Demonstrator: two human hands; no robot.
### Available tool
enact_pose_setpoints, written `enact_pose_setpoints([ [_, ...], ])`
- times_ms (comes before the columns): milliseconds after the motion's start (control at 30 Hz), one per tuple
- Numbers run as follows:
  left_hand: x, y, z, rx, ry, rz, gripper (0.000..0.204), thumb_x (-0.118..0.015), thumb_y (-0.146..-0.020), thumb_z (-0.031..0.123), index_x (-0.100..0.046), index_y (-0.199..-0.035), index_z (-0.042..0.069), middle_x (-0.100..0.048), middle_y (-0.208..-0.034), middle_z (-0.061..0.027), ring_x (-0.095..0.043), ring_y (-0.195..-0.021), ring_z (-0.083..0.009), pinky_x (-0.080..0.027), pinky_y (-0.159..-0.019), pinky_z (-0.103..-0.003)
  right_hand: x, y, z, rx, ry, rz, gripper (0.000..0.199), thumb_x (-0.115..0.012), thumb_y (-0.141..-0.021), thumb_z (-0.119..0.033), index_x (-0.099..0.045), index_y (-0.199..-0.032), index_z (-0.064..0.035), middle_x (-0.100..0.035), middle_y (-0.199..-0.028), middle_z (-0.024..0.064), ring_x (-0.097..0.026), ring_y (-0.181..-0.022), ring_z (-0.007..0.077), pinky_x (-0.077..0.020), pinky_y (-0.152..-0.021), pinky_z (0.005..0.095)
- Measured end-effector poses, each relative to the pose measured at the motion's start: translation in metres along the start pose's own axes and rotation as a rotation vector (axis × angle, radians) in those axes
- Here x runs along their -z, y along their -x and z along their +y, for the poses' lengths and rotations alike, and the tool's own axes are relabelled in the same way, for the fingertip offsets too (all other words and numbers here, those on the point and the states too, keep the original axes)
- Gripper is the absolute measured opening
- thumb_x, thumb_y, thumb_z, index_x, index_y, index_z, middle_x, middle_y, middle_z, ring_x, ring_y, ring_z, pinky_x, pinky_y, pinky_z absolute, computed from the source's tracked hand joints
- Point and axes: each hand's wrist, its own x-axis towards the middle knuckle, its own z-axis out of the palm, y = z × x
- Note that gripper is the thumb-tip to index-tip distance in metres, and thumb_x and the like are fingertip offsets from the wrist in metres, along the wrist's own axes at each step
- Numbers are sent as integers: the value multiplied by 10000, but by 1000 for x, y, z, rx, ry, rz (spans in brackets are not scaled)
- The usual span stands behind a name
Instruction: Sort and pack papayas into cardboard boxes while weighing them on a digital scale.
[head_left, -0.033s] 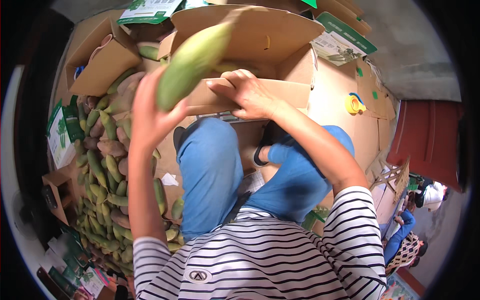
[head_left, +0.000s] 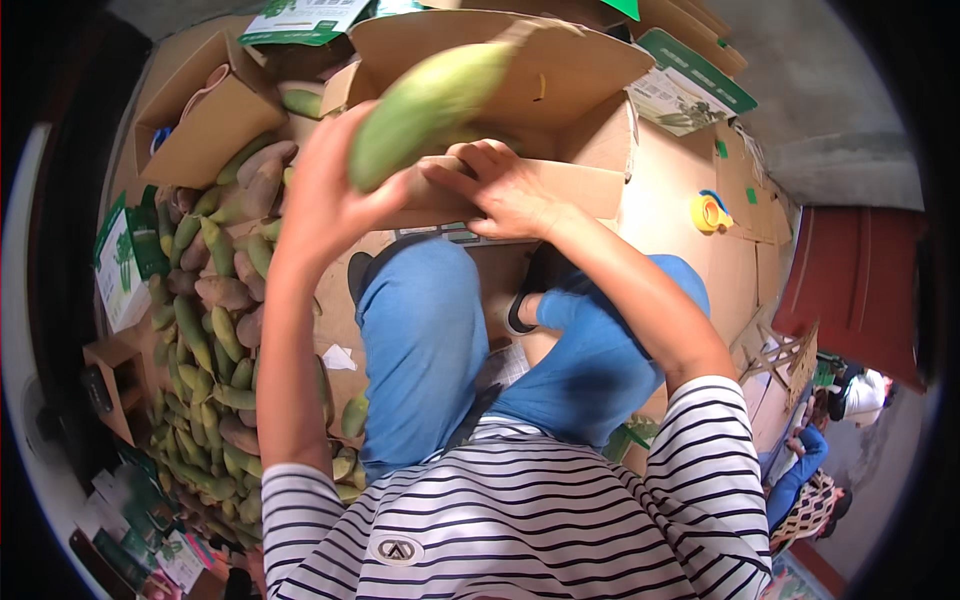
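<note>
My left hand (head_left: 325, 205) is raised and grips the lower end of a long green fruit (head_left: 430, 100), which tilts up to the right over an open cardboard box (head_left: 600, 70). My right hand (head_left: 500, 185) lies on the box's near flap (head_left: 585, 185), fingers curled over its edge. The two hands are almost touching. Below them are my knees in blue trousers (head_left: 420, 330). The inside of the box is mostly hidden by the fruit and my hands.
A big pile of green and brownish fruits (head_left: 210, 330) covers the floor to my left. A smaller open carton (head_left: 200, 130) stands at the far left. A yellow tape roll (head_left: 710, 212) lies on flat cardboard to the right. Another person (head_left: 850, 395) crouches at the lower right.
</note>
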Motion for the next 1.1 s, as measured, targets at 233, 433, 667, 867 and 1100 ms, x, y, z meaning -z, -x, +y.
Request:
enact_pose_setpoints([
  [233, -8, 49, -50, 176, 34, 189, 493, -712, -789, 147, -529, -1231, 26, -560, -1108, -135, -579, -958, -257, -477, -845, -350, 6, 0, -1, -78, -28, -12, 822, -726, -648, -170, -398, -1401, -202, -454, -1240, 170, -451, -1148, 351, -369, -988, 454],
  [433, -29, 315, -183, 779, -48, 45, 388, -670, -818, 175, -570, -1140, -17, -603, -1029, -187, -606, -836, -268, -491, -776, -369, 12, -10, -1, -35, -6, -42, 890, -758, -585, -175, -400, -1399, -207, -482, -1251, 175, -461, -1161, 378, -368, -996, 472],
  [667, -16, 492, -189, 1347, -490, -31, 404, -650, -770, 205, -579, -1125, 27, -574, -1130, -220, -563, -1038, -385, -463, -880, -442, 17, -9, 2, -96, 15, -95, 883, -700, -572, -89, -417, -1400, -208, -469, -1269, 131, -467, -1160, 343, -362, -1016, 448],
  [867, -9, 511, -175, 1367, -618, -230, 378, -645, -772, 138, -535, -1122, 48, -528, -1172, -198, -558, -1043, -366, -471, -874, -456, 12, -18, -1, -99, 25, -122, 915, -702, -559, -96, -399, -1415, -206, -473, -1270, 122, -461, -1181, 329, -357, -1035, 445],
  [1100, -16, 550, -215, 1251, -832, -444, 184, -514, -889, 110, -554, -1064, 70, -622, -1036, -145, -616, -985, -317, -520, -772, -454, 20, -22, -8, -145, 28, -190, 930, -734, -573, -152, -374, -1428, -205, -440, -1339, 142, -428, -1227, 357, -333, -1050, 470],
])
